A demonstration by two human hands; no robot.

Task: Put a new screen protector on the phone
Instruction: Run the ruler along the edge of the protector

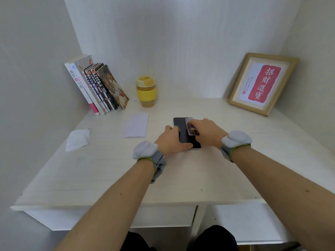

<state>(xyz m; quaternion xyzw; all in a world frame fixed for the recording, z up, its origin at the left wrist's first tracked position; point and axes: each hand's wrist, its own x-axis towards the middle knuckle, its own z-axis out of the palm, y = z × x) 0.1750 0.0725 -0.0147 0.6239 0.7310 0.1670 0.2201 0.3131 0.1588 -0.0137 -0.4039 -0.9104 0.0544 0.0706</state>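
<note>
A dark phone (182, 128) lies flat on the white desk (112, 171), screen up, near the middle. My left hand (171, 141) grips its left edge and near end, thumb along the bottom. My right hand (205, 130) holds a small card (190, 127) pressed against the screen's right side. A white rectangular packet (136, 125) lies to the left of the phone. Whether a protector film lies on the screen cannot be told.
A crumpled white wipe (78, 139) lies at the far left. Several books (98, 87) lean against the left wall, with a yellow lidded cup (146, 91) beside them. A framed red calligraphy print (261, 83) leans at the back right.
</note>
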